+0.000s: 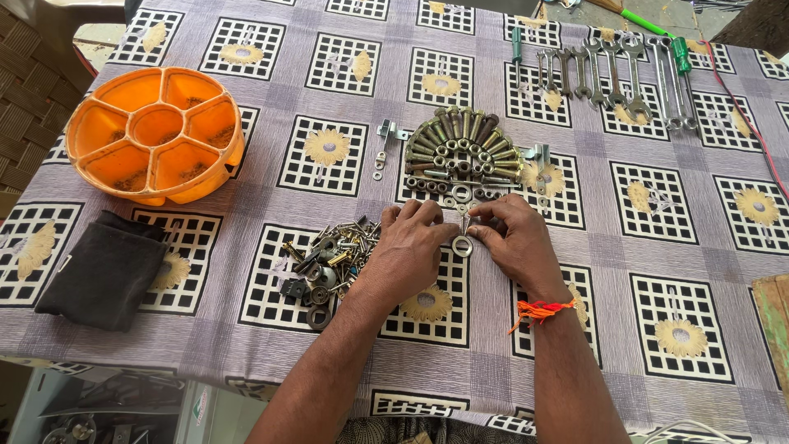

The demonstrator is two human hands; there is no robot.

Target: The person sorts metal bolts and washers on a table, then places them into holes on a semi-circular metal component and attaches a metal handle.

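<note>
- Both my hands are down on the cloth, close together, fingertips nearly meeting. My left hand is curled with fingers narrow, pinching at some small bit I can't make out. My right hand does the same from the other side.
- Right between them lies a washer, flat on the cloth, just touching my fingertips, with a small screw standing above it.
- My guess is I'm mid-layout, adding the next piece under the fan of bolts just beyond my fingers. The next move needs a light nudge so the washer lines up with the row above without bumping it.
- The loose pile of nuts and bits sits just left of my left wrist, still unsorted.
- Farther out: the orange tray with 7 compartments at far left, a black pouch below it, and spanners lined up at the top right.
</note>
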